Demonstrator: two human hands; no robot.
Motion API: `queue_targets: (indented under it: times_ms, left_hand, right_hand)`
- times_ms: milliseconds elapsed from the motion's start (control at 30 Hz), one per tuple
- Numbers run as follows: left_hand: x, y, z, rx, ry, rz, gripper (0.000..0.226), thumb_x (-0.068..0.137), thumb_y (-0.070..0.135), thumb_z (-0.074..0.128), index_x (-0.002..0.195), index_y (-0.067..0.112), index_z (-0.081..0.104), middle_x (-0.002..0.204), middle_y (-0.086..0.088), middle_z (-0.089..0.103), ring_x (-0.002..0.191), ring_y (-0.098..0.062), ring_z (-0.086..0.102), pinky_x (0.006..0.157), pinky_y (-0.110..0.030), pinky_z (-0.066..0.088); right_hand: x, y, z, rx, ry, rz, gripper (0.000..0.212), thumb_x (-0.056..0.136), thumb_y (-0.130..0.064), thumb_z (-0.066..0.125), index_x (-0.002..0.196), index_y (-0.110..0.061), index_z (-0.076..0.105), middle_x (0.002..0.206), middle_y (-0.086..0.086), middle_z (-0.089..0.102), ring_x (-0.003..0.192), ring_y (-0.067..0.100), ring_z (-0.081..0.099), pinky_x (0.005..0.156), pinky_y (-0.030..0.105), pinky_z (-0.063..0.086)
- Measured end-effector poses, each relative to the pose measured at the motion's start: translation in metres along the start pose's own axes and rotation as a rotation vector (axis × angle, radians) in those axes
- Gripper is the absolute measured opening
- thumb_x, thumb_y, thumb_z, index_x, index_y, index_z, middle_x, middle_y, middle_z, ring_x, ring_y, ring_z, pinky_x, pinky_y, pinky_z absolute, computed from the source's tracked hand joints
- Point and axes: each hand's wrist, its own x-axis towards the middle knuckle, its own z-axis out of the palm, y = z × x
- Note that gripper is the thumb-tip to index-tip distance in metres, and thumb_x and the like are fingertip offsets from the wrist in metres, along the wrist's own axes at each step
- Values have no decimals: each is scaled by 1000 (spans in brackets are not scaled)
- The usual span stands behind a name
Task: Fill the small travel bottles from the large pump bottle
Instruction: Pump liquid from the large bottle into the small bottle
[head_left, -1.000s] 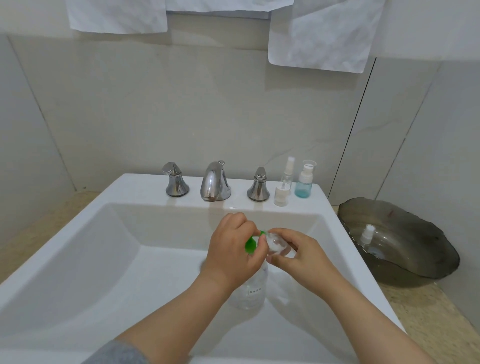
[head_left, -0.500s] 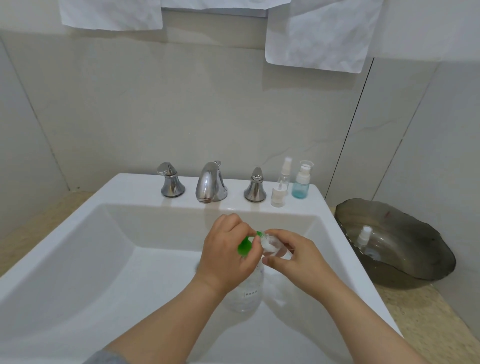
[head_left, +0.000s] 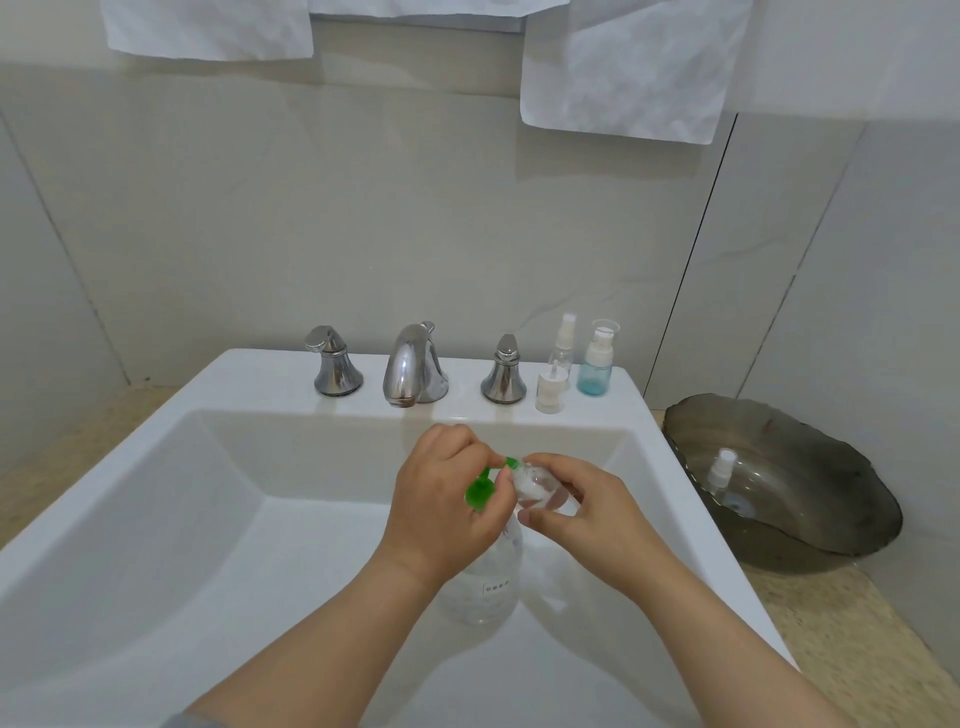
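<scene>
Left hand (head_left: 447, 499) is clasping the green pump (head_left: 480, 491), the clear pump bottle (head_left: 491, 587) standing beneath it; right hand (head_left: 587, 514) is gripping a small travel bottle (head_left: 537, 486) alongside.

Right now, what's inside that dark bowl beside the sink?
One small clear spray bottle with a white top sits inside the dark bowl. The bowl's near rim hides its nearest inner wall, and I cannot tell whether liquid lies there.
</scene>
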Motion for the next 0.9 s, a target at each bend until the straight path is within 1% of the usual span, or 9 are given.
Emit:
queue_targets:
  times_ms: [133, 233, 367, 467, 567, 633, 700, 800, 900]
  left_hand:
    - [-1, 1, 2, -2, 25, -16, 23, 85, 22, 58, 67, 8, 64, 69, -1, 54, 67, -19, 50, 67, -17, 33]
    - [-3, 3, 4, -8, 38, -23, 24, 85, 20, 57, 65, 7, 61, 67, -2, 52, 65, -21, 48, 64, -21, 34]
    - [-5, 2, 8, 2, 38, -27, 26, 84, 19, 55, 62, 7, 58, 64, -1, 50, 61, -22, 47, 60, -24, 34]
    - [-5, 2, 7, -1, 29, -35, 25, 84, 20, 56, 63, 8, 58, 64, -1, 50, 62, -21, 47, 61, -22, 34]
    - [-6, 4, 5, -12, -1, -54, 22, 83, 22, 57, 65, 9, 60, 67, 0, 51, 64, -20, 48, 63, -19, 32]
    - [-7, 4, 3, -25, -37, -68, 22, 83, 25, 57, 69, 9, 64, 70, 1, 53, 67, -19, 49, 65, -20, 35]
    - [-7, 4, 1, -39, -71, -56, 23, 84, 27, 57, 74, 9, 69, 73, 1, 55, 70, -18, 51, 67, -21, 37]
    - [-5, 3, -6, -31, -105, -16, 24, 86, 28, 58, 81, 10, 73, 77, 2, 57, 74, -16, 51, 70, -18, 38]
    - [-1, 2, -10, -23, -129, 11, 25, 86, 28, 58, 83, 9, 74, 77, 1, 58, 76, -15, 50, 71, -15, 36]
  right_hand:
    - [-1, 0, 2, 4, -14, -2, 49, 69, -39, 71, 117, -39, 62, 112, -17, 65, 103, 7, 60, 93, 36, 51]
    - [-1, 0, 1, 2, -20, 2, 50, 64, -47, 67, 114, -41, 62, 111, -17, 66, 101, 7, 61, 92, 35, 51]
    - [-3, 2, 2, -8, -39, 7, 46, 69, -38, 72, 115, -39, 63, 109, -16, 66, 96, 8, 61, 91, 36, 51]
    - [-4, 1, 1, -9, -36, 15, 50, 67, -42, 70, 116, -40, 62, 108, -16, 66, 96, 7, 61, 91, 35, 51]
    - [-4, 0, 1, -4, -38, 14, 50, 64, -46, 68, 114, -41, 63, 107, -17, 66, 97, 6, 61, 90, 34, 51]
    - [-3, 0, 1, 4, -31, 11, 51, 62, -48, 68, 113, -41, 63, 108, -16, 67, 98, 6, 62, 91, 34, 51]
    - [-2, 1, 0, 1, -22, 8, 49, 66, -43, 71, 115, -40, 63, 108, -16, 66, 97, 6, 61, 91, 34, 51]
    - [-2, 1, 0, -3, -7, 7, 46, 74, -33, 75, 118, -38, 62, 110, -16, 66, 97, 5, 60, 91, 32, 51]
    - [-2, 0, -1, -7, -5, 1, 46, 75, -31, 75, 118, -38, 62, 111, -16, 65, 98, 5, 60, 91, 30, 51]
